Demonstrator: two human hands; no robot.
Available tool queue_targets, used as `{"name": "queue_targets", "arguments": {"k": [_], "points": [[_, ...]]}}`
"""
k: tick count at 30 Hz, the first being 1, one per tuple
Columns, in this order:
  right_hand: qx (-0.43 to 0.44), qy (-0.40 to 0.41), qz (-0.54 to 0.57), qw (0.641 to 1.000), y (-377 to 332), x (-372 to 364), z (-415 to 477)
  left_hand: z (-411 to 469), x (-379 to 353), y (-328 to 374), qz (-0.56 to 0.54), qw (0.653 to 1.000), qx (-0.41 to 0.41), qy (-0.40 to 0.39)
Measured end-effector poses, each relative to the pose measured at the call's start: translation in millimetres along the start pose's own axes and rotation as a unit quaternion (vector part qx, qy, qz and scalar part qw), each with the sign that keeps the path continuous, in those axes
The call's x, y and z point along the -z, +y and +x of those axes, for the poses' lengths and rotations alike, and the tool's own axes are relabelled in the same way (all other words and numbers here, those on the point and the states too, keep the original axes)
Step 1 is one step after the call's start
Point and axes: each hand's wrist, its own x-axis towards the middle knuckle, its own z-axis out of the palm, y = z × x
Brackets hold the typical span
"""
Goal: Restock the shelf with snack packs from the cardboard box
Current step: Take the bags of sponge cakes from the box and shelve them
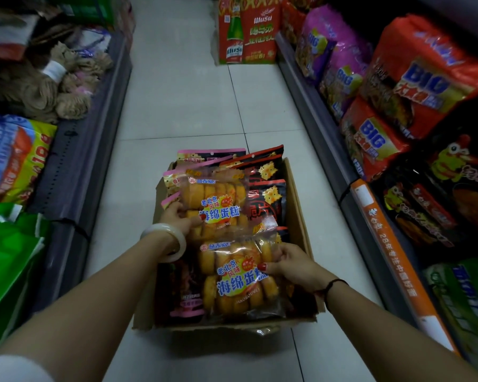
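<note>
The right hand (pixel 290 267) pinches the near cake pack (pixel 240 279) by its edge; the left hand (pixel 177 216) grips the far pack (pixel 215 199). Both packs lie atop the box (pixel 297 210) on the floor (pixel 191 106). The slick film could slip, dropping cakes short of the shelf (pixel 315 119).

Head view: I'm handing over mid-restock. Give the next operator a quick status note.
Left hand: grips the far cake pack by its left edge.
Right hand: grips the near cake pack by its right edge.
Both packs are over the cardboard box on the aisle floor; black cracker packs stand inside.
Done: both packs gripped. Left: shelve these two, then the rest of the box.
</note>
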Motion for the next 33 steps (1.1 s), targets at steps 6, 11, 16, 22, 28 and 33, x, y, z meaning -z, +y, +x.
{"name": "queue_targets", "arguments": {"k": [6,11,16,22,28,33], "points": [[-0.013,0.056,0.014,0.998,-10.9,21.3,-24.6,-17.3,18.1,12.7,-0.006,1.000,-0.010,0.021],[-0.017,0.060,0.027,0.998,-34.7,38.2,-59.9,-42.9,36.2,33.4,-0.021,0.999,0.006,0.036],[-0.019,0.074,0.056,0.996,-73.0,56.9,-104.0,-83.4,59.6,67.8,-0.012,1.000,0.016,0.017],[-0.032,0.103,0.086,0.990,-134.7,80.7,-166.9,-142.1,85.5,132.5,-0.020,1.000,0.018,0.011],[-0.011,0.126,0.130,0.983,-214.3,108.8,-235.0,-200.0,114.3,209.5,-0.018,1.000,0.011,-0.021],[0.011,0.133,0.138,0.981,-287.9,128.0,-295.0,-250.6,128.7,282.3,-0.027,0.999,-0.012,-0.039]]}}
